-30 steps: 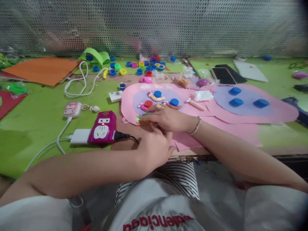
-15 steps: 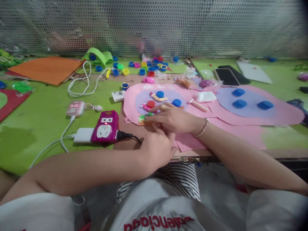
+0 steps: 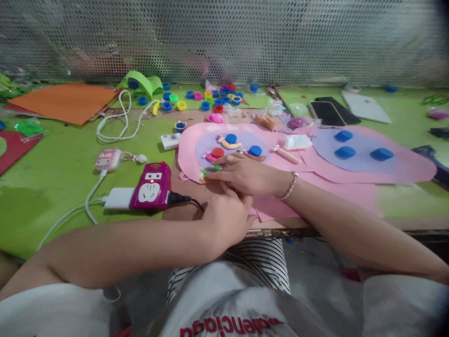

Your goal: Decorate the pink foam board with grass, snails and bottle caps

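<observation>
A pink paper shape (image 3: 187,142) with a lilac oval lies at the table's front edge. On it are a red cap (image 3: 218,153), a blue cap (image 3: 231,138) and another blue cap (image 3: 254,150), each beside a small curved clay figure. My right hand (image 3: 243,174) lies over the shape's lower edge, fingers stretched left and spread, touching near a green and orange clay piece (image 3: 206,175). Just below it my left hand (image 3: 228,213) has its fingers bent under the right palm; its fingertips are partly hidden. A pale clay stick (image 3: 287,154) rests to the right.
On the left are a purple power socket (image 3: 150,186), a white adapter (image 3: 119,198) and a pink earphone case (image 3: 107,160). Loose coloured caps (image 3: 205,106) lie at the back. A second pink shape (image 3: 410,164) with blue caps and a phone (image 3: 328,113) are at right.
The camera view has shifted slightly. My right fingers have moved a little back towards the hand, showing more of the brown clay figure by the right blue cap.
</observation>
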Available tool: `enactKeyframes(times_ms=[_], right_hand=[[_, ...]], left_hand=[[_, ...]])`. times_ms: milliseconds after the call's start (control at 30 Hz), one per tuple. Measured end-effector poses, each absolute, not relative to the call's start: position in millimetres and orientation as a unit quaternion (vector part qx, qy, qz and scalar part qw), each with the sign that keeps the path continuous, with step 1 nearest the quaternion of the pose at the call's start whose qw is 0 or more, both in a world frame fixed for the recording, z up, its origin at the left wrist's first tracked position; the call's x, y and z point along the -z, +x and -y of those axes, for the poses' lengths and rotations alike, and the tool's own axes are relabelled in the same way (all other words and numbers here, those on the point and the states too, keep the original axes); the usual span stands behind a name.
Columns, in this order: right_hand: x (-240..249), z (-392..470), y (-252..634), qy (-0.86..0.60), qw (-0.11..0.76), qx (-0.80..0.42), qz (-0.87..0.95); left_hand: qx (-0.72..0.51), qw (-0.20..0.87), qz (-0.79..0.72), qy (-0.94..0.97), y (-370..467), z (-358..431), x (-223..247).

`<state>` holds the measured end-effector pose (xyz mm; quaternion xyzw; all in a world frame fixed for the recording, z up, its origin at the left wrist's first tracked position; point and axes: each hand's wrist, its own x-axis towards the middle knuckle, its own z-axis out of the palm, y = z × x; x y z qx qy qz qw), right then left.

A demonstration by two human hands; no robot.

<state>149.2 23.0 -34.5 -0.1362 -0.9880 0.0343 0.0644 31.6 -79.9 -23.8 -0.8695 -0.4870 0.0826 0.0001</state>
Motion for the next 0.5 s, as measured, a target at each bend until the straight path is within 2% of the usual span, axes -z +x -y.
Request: enactKeyframes(times_ms=[333,500], right_hand=[[38.3,-25.0,144.7,-0.121,0.057,-0.025,0.991],[43.6,-24.9,147.9,-0.134,0.106,0.021,0.985]], left_hand=[[-0.081,0.023,0.490,-0.868,32.0,81.1,25.2],[-0.086,0.016,0.481,-0.872,30.8,80.8,24.7]])
